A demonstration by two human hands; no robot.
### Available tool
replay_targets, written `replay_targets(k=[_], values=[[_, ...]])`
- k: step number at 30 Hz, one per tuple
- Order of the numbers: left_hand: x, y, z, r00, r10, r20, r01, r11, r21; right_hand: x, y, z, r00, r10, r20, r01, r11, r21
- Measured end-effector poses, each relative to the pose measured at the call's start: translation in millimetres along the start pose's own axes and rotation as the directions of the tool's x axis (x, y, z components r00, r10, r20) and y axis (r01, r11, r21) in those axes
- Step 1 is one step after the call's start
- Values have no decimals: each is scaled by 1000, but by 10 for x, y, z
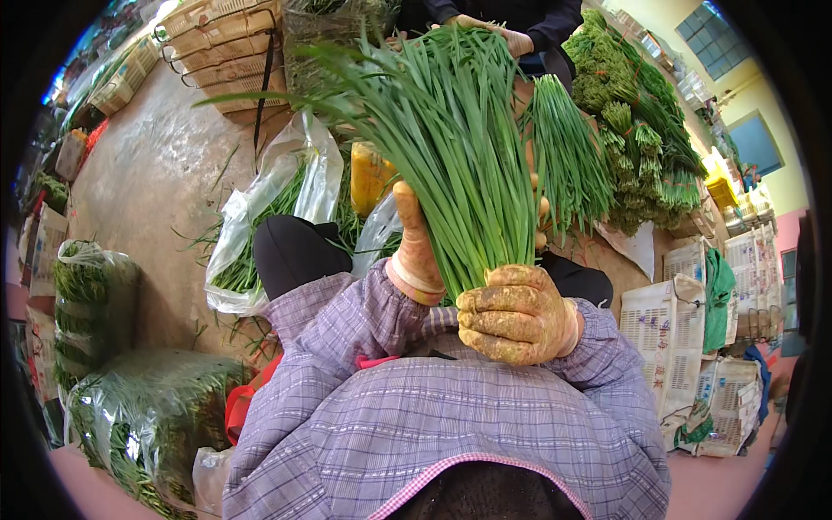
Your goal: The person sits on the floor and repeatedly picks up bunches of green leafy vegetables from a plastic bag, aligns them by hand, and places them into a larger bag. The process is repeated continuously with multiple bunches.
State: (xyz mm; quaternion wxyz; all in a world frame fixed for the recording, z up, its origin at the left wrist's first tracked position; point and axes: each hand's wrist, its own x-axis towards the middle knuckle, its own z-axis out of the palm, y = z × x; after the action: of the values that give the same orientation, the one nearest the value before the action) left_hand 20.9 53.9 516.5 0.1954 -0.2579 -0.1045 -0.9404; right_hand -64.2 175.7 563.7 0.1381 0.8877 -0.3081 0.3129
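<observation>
A large bunch of long, flat green leaves, apparently garlic chives (455,162), stands upright in front of my chest, its tips fanning away from me. My right hand (517,315), in a stained, dirty glove, wraps round the pale lower ends. My left hand (416,250), also gloved, supports the bunch from behind. Its thumb shows on the left side and fingertips emerge at the right; the palm is hidden by the leaves. Just right of the bunch lies another bundle of chives (565,156), cut ends pointing away from me.
Across from me are a co-worker's hands (500,36). Tied green bundles (640,130) are piled at the right. An open plastic bag (244,227) of loose greens lies by my left knee, near a yellow container (370,175). Stacked crates (221,58) and wrapped greens (156,416) stand left.
</observation>
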Motion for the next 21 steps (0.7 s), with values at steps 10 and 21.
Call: replay_targets(k=[10,21], values=[[162,395,-420,968,41,-249,-8,991,134,102,277,-250,617,748,-245,-621,654,431],[158,613,-673,989,139,-45,-125,966,228,101,506,34,160,854,495,-816,-168,553]])
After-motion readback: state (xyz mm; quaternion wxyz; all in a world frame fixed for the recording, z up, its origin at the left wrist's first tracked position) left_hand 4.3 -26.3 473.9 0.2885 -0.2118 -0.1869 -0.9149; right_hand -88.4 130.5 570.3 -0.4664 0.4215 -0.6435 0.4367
